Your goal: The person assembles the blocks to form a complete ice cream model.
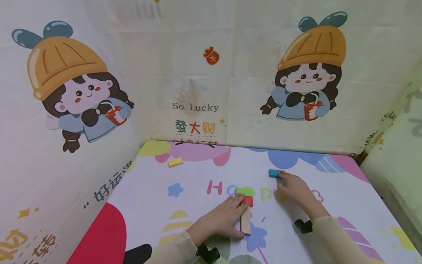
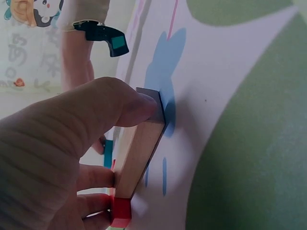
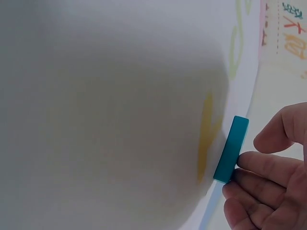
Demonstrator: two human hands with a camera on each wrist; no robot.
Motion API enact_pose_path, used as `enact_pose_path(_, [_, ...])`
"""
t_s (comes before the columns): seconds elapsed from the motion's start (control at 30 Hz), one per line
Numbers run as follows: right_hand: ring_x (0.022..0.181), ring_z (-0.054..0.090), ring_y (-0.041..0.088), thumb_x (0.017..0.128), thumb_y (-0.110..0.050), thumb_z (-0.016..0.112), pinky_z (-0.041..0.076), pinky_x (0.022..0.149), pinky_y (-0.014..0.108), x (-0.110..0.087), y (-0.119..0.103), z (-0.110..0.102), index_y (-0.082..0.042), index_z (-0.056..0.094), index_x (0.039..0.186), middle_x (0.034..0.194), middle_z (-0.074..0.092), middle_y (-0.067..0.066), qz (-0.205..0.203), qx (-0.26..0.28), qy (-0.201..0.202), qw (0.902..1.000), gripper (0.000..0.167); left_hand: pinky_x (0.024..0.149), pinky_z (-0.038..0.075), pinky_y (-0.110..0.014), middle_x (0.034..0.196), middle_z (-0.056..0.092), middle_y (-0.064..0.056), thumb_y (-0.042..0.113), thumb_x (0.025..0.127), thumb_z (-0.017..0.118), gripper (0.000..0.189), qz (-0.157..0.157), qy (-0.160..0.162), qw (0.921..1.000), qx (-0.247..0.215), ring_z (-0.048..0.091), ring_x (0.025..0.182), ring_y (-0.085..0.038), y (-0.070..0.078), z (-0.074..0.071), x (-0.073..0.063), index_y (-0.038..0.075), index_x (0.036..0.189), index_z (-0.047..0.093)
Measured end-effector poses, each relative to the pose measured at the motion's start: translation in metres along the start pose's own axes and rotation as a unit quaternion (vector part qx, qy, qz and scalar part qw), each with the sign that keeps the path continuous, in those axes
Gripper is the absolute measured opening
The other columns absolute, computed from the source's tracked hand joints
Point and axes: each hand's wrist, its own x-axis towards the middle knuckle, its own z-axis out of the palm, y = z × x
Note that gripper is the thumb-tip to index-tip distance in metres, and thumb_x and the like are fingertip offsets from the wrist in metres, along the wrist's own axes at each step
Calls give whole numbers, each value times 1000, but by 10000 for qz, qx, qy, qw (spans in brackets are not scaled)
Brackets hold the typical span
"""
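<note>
Cartoon-printed walls box in the corner, girls in orange hats beaming down, and below them a bright play mat (image 1: 329, 190) with pastel letters covers the table. Down on it, two hands at work: the left hand (image 1: 219, 220) lies over a plain wooden block (image 1: 245, 222), thumb curled on its near end and fingers along its side in the wrist view, so it grips that plank where it lies flat on the mat. Touching the plank's far end sits a red block (image 1: 248, 200), with a green block (image 1: 242, 191) just beyond it. Over to the right, the right hand (image 1: 295, 189) has its fingertips against the end of a teal block (image 1: 273, 173), fingers bent but not wrapped round it (touching, not pinching, as far as I can see). These look light, stiff, smooth little planks; best taken across the long sides. A yellow block (image 1: 175, 162) lies alone, well apart, near the back wall.
</note>
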Motion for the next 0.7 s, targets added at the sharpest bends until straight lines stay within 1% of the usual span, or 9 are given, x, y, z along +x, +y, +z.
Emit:
enact_pose_path(0.2, [135, 49, 55, 89, -12, 54, 44, 109, 65, 3, -16, 5, 12, 57, 138, 146, 53, 32, -46, 8, -58, 10000, 54, 129, 20, -37, 172, 22, -4, 56, 88, 71, 92, -8, 22, 10000, -17, 18, 160, -19, -1, 2, 0, 14, 161, 36])
enact_pose_path(0.43, [136, 49, 53, 90, -4, 49, 42, 111, 64, 5, -28, 10, 11, 58, 138, 147, 53, 30, -31, 28, -95, 9999, 51, 129, 21, -38, 172, 22, -4, 58, 88, 71, 92, -1, 35, 10000, 59, 18, 160, -20, -2, 4, 1, 14, 161, 36])
enact_pose_path(0.57, [135, 51, 52, 89, 1, 46, 45, 109, 63, 6, -32, 15, 11, 61, 135, 145, 57, 29, -83, 51, -29, 9999, 50, 129, 22, -38, 172, 22, -4, 59, 88, 71, 93, 4, 33, 10000, 57, 19, 160, -20, -2, 4, 2, 15, 161, 36])
enact_pose_path(0.7, [134, 52, 51, 89, 1, 47, 47, 107, 62, 9, -37, 18, 9, 64, 133, 142, 59, 28, -77, 90, -1, 9999, 48, 129, 23, -38, 172, 24, -4, 58, 87, 72, 92, 15, 70, 10000, 26, 21, 159, -20, -2, 4, 2, 14, 161, 37])
